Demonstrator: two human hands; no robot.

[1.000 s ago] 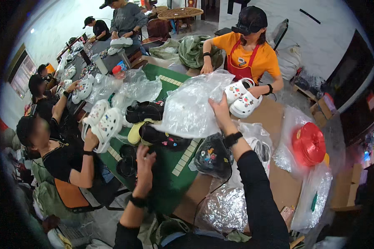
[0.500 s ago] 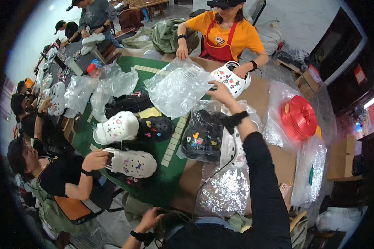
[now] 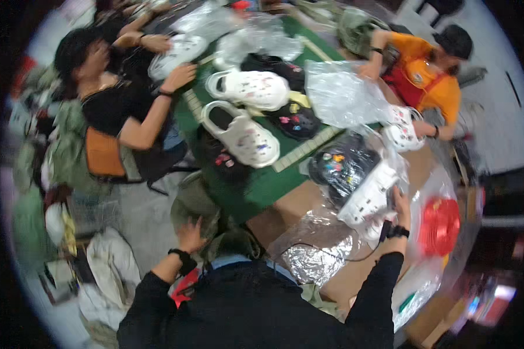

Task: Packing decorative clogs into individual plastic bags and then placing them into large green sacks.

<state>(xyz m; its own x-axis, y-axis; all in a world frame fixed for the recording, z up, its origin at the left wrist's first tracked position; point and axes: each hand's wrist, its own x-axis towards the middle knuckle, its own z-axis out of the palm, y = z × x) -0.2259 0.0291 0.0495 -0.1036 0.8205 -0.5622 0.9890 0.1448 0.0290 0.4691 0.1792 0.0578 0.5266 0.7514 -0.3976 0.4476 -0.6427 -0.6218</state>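
Observation:
My left hand (image 3: 191, 235) is held low near the table's near-left corner, fingers spread, with nothing in it. At the right, my right hand (image 3: 399, 209) is closed at the edge of a white clog (image 3: 368, 195) decorated with small charms; some blur hides the exact finger contact. Touching that clog on its left is a black clog (image 3: 340, 166) with colourful charms, under clear plastic. Further left on the green mat (image 3: 244, 195) lie a white clog (image 3: 250, 142), another white clog (image 3: 256, 90) and a black clog (image 3: 297, 120).
A person in orange (image 3: 416, 72) across the table has one hand at a white clog (image 3: 403, 131) and the other at a clear plastic bag (image 3: 343, 96). Another person in black (image 3: 122, 104) works at the left. A red ribbon roll (image 3: 439, 227) stands at the right.
The view has swung round to the right. My right hand has drawn back from the far plastic bag and clog to the nearer white clog. My left hand stays low, fingers apart.

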